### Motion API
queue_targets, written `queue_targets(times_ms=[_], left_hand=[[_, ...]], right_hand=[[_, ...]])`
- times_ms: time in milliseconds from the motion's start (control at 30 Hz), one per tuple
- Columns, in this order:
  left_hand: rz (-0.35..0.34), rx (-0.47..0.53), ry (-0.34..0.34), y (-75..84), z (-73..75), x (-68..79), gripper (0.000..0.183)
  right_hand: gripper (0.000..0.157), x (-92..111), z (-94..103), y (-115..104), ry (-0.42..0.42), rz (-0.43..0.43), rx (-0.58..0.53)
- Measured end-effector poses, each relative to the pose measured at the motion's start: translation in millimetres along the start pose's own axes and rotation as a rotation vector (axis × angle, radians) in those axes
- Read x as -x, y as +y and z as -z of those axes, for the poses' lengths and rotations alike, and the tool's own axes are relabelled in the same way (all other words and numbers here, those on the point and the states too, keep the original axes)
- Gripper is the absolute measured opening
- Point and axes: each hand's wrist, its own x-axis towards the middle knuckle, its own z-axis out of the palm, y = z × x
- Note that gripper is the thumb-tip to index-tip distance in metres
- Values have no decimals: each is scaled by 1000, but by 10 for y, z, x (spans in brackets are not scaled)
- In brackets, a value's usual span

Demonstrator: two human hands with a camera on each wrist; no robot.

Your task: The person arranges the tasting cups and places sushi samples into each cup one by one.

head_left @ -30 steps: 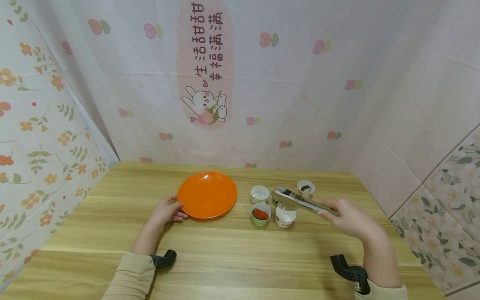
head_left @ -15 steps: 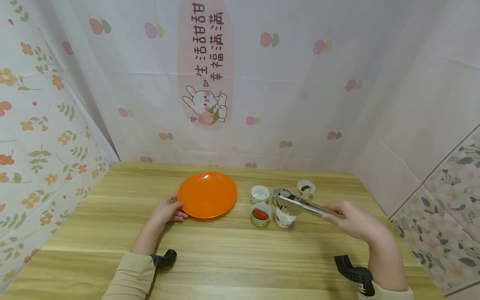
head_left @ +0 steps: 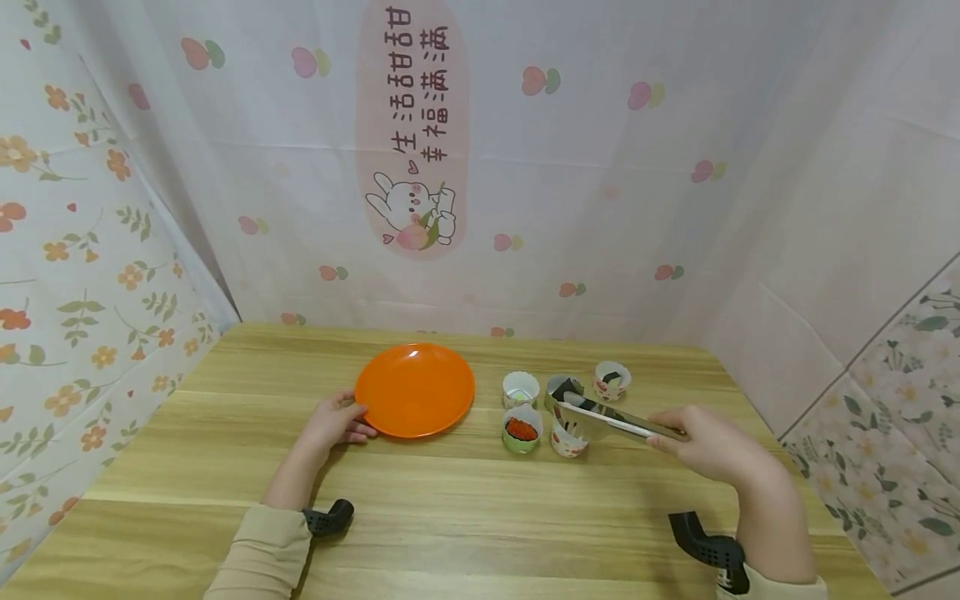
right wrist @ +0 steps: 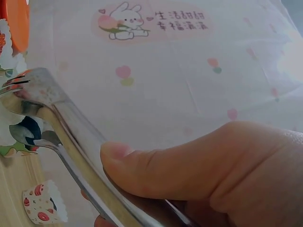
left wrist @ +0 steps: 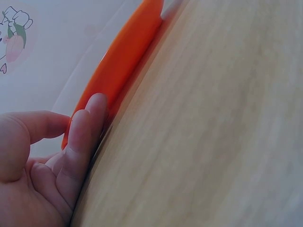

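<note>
My left hand (head_left: 339,421) pinches the near-left rim of an orange plate (head_left: 415,390); in the left wrist view the thumb lies on one side and the fingers behind the rim. My right hand (head_left: 701,442) grips metal food tongs (head_left: 626,422), one end forked and the other spoon-like in the right wrist view. Their tips are spread, over the white patterned paper cup (head_left: 567,448) and right by a second cup holding a dark-wrapped piece (head_left: 567,388). I cannot tell whether the tongs touch that piece.
Left of the tongs stand a green cup (head_left: 521,443) with orange-red food and a white cup (head_left: 519,384) with something pale green. Another patterned cup (head_left: 611,392) with a dark-and-white piece is behind. A printed curtain (head_left: 600,208) hangs at the table's far edge.
The tongs have shifted slightly right and toward me, uncovering the dark-wrapped piece in the cup behind. The left hand and plate have stayed put.
</note>
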Motion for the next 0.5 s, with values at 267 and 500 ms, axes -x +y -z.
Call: queue_targets(times_ms=[267,500], left_hand=[[-8,-1,4,1,-4,-2,51],[-7,3,-2,18,-7,9,49]], right_hand=[[46,-46,-35,-13,-9,13,19],[51,-42,-42,-15,-15,-16,17]])
